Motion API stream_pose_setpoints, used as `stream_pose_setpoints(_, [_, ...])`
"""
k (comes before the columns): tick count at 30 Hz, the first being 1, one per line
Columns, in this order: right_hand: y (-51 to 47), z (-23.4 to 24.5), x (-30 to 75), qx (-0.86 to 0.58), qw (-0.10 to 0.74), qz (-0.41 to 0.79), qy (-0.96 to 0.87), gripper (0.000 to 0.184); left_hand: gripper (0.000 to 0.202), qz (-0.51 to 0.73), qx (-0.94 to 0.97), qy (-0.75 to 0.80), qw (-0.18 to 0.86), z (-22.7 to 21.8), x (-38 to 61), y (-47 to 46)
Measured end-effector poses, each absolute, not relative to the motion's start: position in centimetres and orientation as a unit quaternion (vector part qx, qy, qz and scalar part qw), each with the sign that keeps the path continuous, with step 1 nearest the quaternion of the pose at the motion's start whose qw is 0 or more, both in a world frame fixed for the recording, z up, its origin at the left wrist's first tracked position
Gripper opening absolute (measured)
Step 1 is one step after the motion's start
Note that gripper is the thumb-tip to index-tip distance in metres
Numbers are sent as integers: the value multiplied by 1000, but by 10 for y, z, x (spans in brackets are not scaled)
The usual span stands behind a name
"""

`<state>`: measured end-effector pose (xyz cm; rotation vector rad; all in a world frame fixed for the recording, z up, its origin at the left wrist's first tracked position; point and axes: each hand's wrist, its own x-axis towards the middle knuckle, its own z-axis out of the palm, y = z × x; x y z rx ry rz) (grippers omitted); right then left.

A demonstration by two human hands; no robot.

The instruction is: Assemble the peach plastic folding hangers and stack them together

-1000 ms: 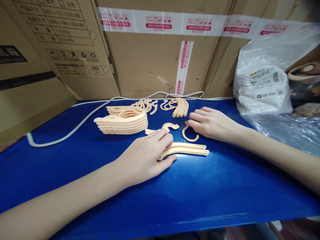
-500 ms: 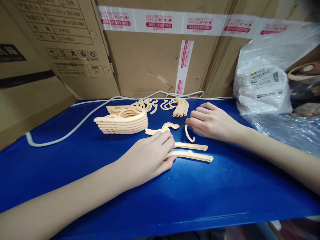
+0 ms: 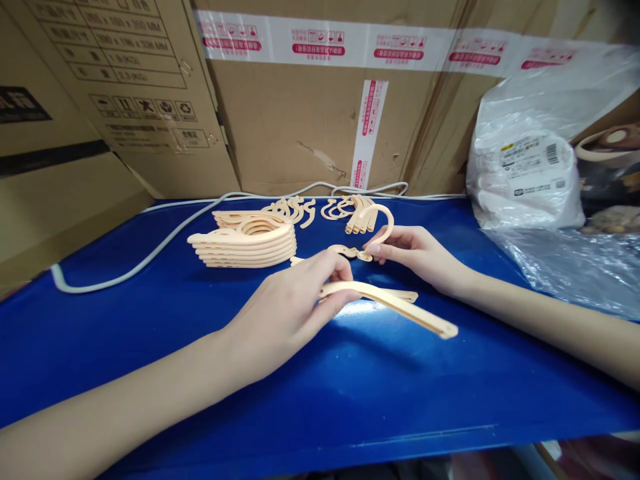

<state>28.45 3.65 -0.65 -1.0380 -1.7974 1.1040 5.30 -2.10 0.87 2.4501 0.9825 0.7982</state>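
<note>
My left hand (image 3: 293, 307) is closed on a peach plastic hanger arm (image 3: 400, 308), lifted off the blue table (image 3: 200, 373) and pointing right. My right hand (image 3: 417, 253) pinches a peach plastic hook (image 3: 381, 223), held upright just above the arm's inner end. Another arm piece (image 3: 404, 294) lies flat behind the lifted one. A small curved piece (image 3: 344, 251) rests on the table between my hands.
A stack of assembled peach hangers (image 3: 245, 241) sits left of centre. Loose hooks (image 3: 295, 209) and bundled arms (image 3: 361, 215) lie at the back. A white cable (image 3: 150, 250) crosses the table. Cardboard boxes (image 3: 310, 100) stand behind. A plastic bag (image 3: 530, 167) is at the right.
My left hand has lifted one hanger arm off the table and swung its far end toward me. My right hand has picked the hook up and raised it upright.
</note>
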Motion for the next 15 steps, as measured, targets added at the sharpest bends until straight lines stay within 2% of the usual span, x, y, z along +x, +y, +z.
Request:
stream_pose_setpoints(3, [39, -6, 285, -413, 397, 474, -669, 19, 13, 351, 788, 358, 358, 13, 52, -17])
stream_pose_setpoints(6, [39, -6, 285, -406, 390, 489, -666, 18, 16, 397, 703, 360, 468, 16, 50, -11])
stream_pose_setpoints(15, [37, -5, 285, -394, 339, 492, -699, 24, 24, 408, 667, 384, 492, 28, 46, -6])
